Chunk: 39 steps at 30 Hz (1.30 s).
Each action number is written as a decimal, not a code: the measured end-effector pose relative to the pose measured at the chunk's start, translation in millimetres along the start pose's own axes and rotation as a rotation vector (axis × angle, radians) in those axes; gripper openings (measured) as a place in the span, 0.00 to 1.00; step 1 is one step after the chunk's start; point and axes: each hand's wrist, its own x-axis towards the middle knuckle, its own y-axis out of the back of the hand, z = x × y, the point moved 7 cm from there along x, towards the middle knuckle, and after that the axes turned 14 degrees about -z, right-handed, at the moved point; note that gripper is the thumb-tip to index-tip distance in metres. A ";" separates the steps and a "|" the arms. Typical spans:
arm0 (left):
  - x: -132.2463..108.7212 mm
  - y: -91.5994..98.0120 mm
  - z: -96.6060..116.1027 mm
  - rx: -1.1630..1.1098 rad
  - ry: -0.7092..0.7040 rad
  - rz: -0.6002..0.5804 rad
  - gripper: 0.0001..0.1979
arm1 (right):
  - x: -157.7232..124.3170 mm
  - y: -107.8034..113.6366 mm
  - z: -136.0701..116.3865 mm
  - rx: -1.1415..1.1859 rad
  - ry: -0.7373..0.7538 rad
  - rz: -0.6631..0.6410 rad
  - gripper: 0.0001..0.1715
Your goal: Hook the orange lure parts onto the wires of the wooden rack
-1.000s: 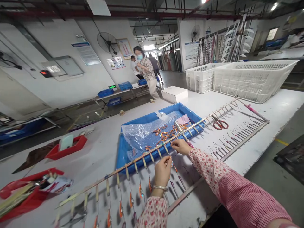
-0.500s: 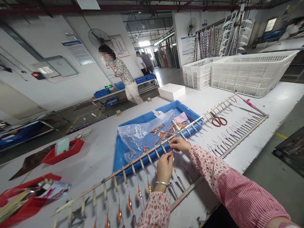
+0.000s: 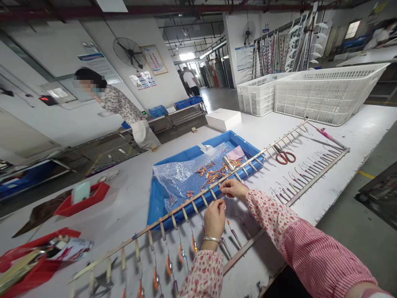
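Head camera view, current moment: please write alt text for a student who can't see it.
A silver-braceleted left hand and a right hand curl their fingers beside a long, thin tan rail hung with shiny orange pieces. A rectangular blue plastic tray nearby holds clear bubble wrap and loose orange pieces.

White bench [image 3: 124, 207] carrying a blue tray [image 3: 155, 207]
A rack [image 3: 186, 203] crosses the tray's near side; scissors [image 3: 285, 155] and white baskets [image 3: 328, 95] stand to its right, a white box [image 3: 223, 120] behind, two red bins [image 3: 87, 203] left.
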 end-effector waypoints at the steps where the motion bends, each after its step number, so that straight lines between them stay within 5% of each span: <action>1: 0.3 0.3 0.0 0.001 0.004 0.003 0.10 | 0.0 0.1 0.3 -0.001 -0.001 -0.001 0.06; 8: -3.6 -3.1 7.4 0.103 -0.071 -0.033 0.11 | -0.8 -0.1 -2.3 -0.154 -0.022 0.020 0.04; 14: -3.0 -9.9 -0.6 0.086 0.074 -0.189 0.08 | -50.8 -7.1 -30.6 -0.845 0.066 0.141 0.12; 19: 6.0 -18.9 5.0 0.048 0.064 -0.279 0.07 | -98.7 -30.3 13.6 -1.214 -0.249 -0.077 0.10; 23: 6.9 -25.3 7.6 0.028 0.021 -0.278 0.08 | -114.6 -41.4 32.3 -1.078 -0.186 -0.029 0.10; 29: -2.9 -25.5 4.9 -0.039 -0.002 -0.317 0.08 | -122.1 -30.1 35.5 -0.781 -0.086 0.167 0.07; 39: -10.6 -28.8 11.6 -0.012 -0.042 -0.333 0.08 | -121.2 -26.2 41.1 -0.617 -0.078 0.206 0.08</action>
